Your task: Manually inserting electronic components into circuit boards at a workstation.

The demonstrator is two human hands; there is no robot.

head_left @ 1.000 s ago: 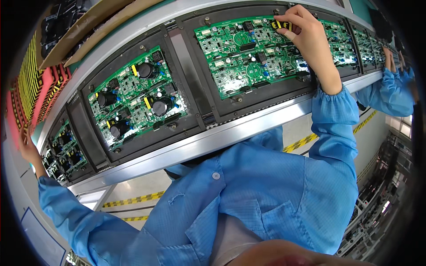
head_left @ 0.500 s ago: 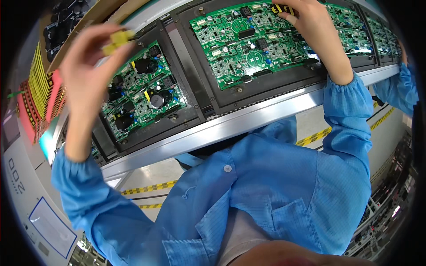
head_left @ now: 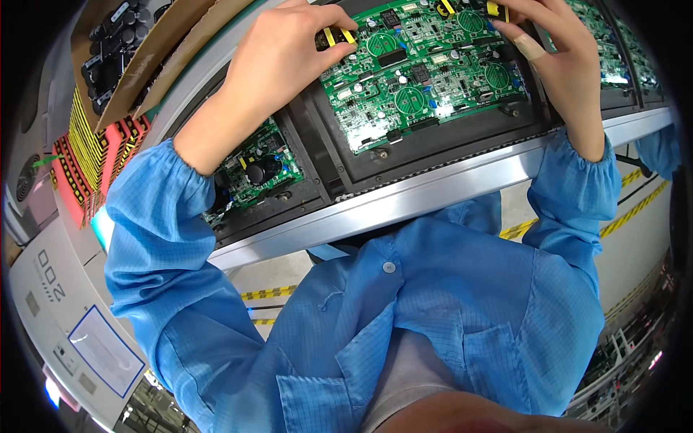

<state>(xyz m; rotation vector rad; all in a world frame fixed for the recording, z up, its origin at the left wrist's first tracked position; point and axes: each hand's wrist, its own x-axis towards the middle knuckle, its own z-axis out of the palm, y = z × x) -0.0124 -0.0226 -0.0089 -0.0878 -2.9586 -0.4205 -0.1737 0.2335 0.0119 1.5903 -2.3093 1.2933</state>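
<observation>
My left hand (head_left: pixel 285 54) is closed, thumb and fingers pinching a black component with yellow bands (head_left: pixel 336 37) at the left edge of a green circuit board (head_left: pixel 447 108). My right hand (head_left: pixel 559 43) holds another black-and-yellow component (head_left: pixel 497 11) over the far right of that board. Between the hands, a further black component with a yellow strip (head_left: pixel 445 8) lies at the board's far edge. Round white-outlined spots on the board are bare. On the left, beneath my left forearm, another board (head_left: pixel 271 169) carries a round black component with a yellow strip (head_left: pixel 261 170).
Black carriers (head_left: pixel 455 137) hold the boards behind a metal rail (head_left: pixel 390 206). A cardboard box (head_left: pixel 137 68) of black parts stands far left, near pink and yellow-black striped packing (head_left: pixel 97 159). More boards (head_left: pixel 603 50) continue right, where another person's blue sleeve (head_left: pixel 658 151) shows.
My left hand has come right and down from above the left board to the middle board, with its component. My right hand has shifted right, leaving a component at the board's far edge.
</observation>
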